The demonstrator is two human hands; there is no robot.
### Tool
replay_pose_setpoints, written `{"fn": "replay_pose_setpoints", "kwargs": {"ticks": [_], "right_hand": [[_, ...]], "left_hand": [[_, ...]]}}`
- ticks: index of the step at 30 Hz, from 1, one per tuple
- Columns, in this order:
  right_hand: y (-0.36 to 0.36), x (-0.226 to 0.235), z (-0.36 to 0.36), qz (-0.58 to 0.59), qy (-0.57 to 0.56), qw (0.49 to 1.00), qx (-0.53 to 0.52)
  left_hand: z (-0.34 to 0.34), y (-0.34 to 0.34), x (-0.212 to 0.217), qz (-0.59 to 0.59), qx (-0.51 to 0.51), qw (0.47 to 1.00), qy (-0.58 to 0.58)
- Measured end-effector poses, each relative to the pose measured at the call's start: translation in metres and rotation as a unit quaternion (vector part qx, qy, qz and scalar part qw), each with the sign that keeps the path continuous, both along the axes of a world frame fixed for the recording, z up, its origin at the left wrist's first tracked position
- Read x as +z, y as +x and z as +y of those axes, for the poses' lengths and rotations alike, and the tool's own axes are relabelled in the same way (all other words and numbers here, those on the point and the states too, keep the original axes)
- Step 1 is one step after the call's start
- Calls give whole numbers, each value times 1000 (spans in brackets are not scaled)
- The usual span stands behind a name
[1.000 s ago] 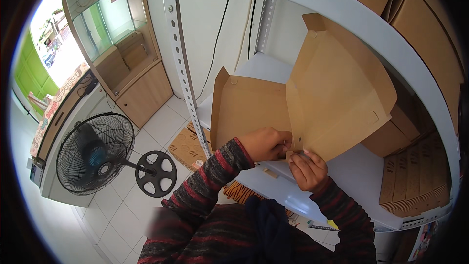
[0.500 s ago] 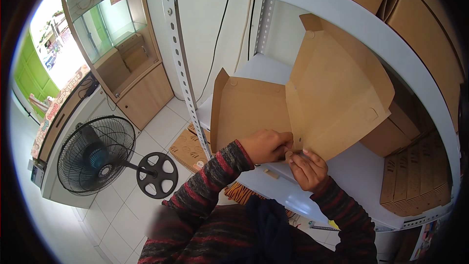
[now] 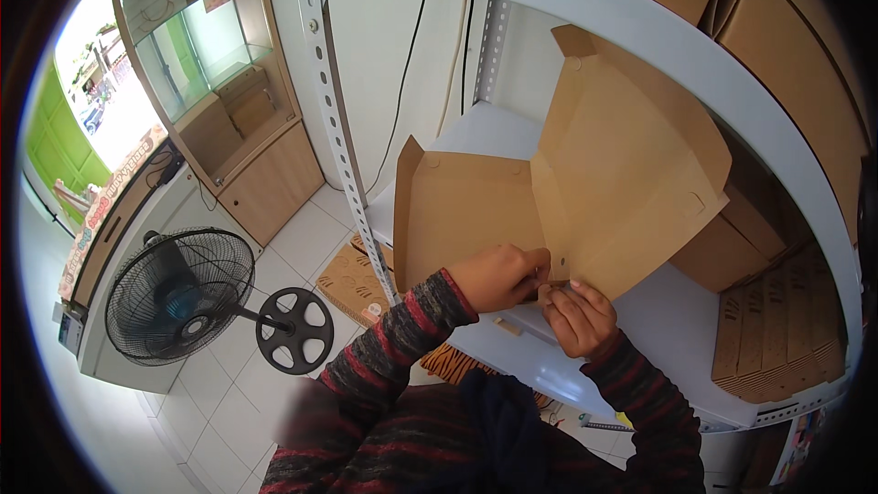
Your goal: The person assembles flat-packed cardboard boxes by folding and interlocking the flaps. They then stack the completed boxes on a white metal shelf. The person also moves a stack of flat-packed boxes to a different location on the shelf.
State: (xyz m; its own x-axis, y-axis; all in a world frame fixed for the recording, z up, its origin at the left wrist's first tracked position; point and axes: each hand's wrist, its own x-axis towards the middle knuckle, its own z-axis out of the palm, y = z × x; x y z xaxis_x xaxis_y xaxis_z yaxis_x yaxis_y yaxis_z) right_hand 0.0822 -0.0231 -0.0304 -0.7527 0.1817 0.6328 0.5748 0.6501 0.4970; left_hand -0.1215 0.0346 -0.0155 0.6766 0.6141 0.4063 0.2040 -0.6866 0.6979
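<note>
An opened brown cardboard box rests on the white shelf in front of me, its lid raised toward the right. Some side flaps stand folded up at the left and far edges. My left hand is closed on the near edge of the box, close to the crease between base and lid. Just right of it, my right hand pinches the cardboard at the same near corner. The fingertips of both hands almost meet there, and they partly hide the flap between them.
A metal shelf frame arches around the box. Folded cartons are stacked at right on the white shelf, and larger cartons sit above. Left are a black fan, a wooden cabinet and a printed box on the floor.
Both hands stay at the same corner, with only slight finger movement. The view has shifted a little; the box keeps nearly the same pose.
</note>
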Motion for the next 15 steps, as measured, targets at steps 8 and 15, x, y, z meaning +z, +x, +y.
{"fn": "replay_pose_setpoints", "kwargs": {"ticks": [8, 15], "right_hand": [[0, 4, -3, -13, 16, 1000, -14], [-3, 3, -8, -12, 94, 992, -81]], "left_hand": [[2, -1, 4, -18, -39, 999, 0], [-1, -7, 10, -15, -42, 999, -3]]}}
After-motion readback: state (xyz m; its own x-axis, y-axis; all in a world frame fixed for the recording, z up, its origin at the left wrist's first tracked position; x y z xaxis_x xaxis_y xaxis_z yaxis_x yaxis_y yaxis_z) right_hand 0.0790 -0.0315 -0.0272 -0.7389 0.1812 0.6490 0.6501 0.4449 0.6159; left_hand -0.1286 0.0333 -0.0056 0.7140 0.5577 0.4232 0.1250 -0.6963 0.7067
